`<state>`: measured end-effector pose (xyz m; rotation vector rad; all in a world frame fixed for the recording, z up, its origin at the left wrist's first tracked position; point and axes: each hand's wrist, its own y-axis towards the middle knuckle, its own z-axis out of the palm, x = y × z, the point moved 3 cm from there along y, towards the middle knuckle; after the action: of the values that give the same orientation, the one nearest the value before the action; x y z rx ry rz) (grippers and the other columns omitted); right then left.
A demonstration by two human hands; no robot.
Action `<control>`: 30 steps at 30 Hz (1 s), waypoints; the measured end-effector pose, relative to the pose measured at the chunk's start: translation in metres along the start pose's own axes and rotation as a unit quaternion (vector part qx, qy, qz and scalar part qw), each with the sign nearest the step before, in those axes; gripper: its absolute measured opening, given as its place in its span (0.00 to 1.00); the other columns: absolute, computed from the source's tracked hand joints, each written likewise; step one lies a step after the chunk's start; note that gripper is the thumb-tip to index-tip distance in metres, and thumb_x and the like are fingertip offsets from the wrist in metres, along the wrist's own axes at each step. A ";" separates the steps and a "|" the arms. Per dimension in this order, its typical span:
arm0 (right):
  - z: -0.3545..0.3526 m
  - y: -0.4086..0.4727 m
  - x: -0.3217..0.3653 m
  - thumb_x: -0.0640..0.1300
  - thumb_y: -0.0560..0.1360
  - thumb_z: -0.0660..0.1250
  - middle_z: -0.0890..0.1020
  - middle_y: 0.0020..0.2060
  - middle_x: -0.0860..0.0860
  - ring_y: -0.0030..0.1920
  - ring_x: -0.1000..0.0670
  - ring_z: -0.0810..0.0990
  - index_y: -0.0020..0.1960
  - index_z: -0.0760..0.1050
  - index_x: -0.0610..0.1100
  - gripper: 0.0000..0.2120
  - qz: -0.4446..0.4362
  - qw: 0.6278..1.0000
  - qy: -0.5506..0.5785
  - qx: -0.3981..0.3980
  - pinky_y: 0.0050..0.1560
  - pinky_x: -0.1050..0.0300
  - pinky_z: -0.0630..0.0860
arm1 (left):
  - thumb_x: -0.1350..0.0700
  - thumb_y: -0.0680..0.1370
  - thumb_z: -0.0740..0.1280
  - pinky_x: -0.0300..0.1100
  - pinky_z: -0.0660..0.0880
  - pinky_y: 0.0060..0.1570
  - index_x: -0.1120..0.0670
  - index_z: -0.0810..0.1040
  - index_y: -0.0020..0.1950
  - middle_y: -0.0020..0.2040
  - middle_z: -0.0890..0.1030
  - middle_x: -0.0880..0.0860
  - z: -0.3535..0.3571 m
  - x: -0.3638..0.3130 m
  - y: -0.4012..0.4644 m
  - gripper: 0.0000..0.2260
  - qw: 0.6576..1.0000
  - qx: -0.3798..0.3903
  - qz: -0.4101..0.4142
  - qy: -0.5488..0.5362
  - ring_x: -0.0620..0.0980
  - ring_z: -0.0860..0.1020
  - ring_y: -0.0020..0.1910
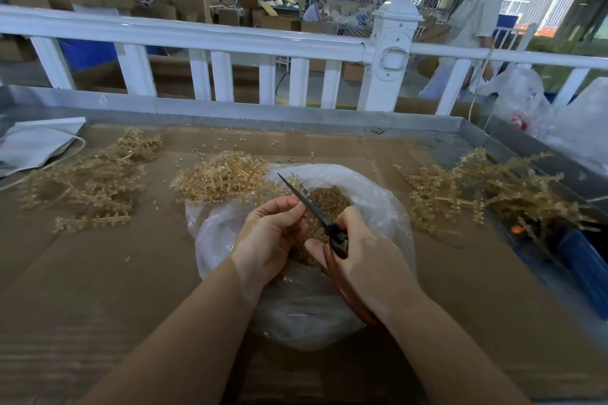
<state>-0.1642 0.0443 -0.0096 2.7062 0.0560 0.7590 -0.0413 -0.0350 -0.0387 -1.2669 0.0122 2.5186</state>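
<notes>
Bare cardboard (98, 289) lies open left of the bag (296, 316); sprue piles (223, 177) crowd behind.

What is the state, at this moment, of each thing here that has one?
scissors: gripped by the right hand, blades pointing away over the bag.
plastic strip: pinched by the left hand, beside the blades.
plastic bag: open, lying on the cardboard.
cut pieces: heaped inside the bag.
sprue piles: loose, untouched.
</notes>
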 end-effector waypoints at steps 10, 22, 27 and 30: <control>0.002 0.001 0.003 0.62 0.75 0.61 0.72 0.32 0.57 0.30 0.59 0.71 0.47 0.61 0.50 0.17 -0.021 0.999 -0.031 -0.014 0.31 0.69 0.66 | 0.67 0.69 0.66 0.34 0.76 0.29 0.59 0.77 0.40 0.31 0.81 0.52 0.000 0.000 0.001 0.04 1.000 0.007 -0.014 -0.001 0.45 0.77 0.27; -0.001 0.005 0.002 0.63 0.75 0.61 0.74 0.32 0.56 0.31 0.61 0.72 0.45 0.61 0.52 0.17 0.014 1.000 -0.005 0.009 0.29 0.68 0.64 | 0.65 0.64 0.67 0.39 0.75 0.36 0.57 0.76 0.36 0.33 0.78 0.54 0.001 -0.001 -0.001 0.05 0.999 0.024 -0.013 0.026 0.49 0.74 0.31; -0.002 0.007 0.004 0.62 0.75 0.62 0.77 0.37 0.54 0.35 0.55 0.75 0.47 0.63 0.50 0.16 0.019 0.999 0.007 0.031 0.33 0.64 0.67 | 0.71 0.72 0.63 0.35 0.74 0.29 0.59 0.75 0.38 0.30 0.78 0.52 0.003 -0.002 -0.004 0.08 0.999 0.016 -0.006 0.034 0.45 0.75 0.26; -0.004 0.007 0.006 0.62 0.76 0.61 0.77 0.38 0.54 0.37 0.54 0.76 0.48 0.64 0.50 0.16 0.019 0.999 0.006 0.035 0.37 0.61 0.71 | 0.71 0.73 0.62 0.34 0.74 0.28 0.59 0.75 0.38 0.30 0.78 0.52 0.004 -0.002 -0.005 0.09 0.999 0.014 -0.004 0.037 0.45 0.75 0.25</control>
<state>-0.1617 0.0397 -0.0015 2.7754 0.0359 0.7995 -0.0420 -0.0304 -0.0336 -1.3459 0.0584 2.4559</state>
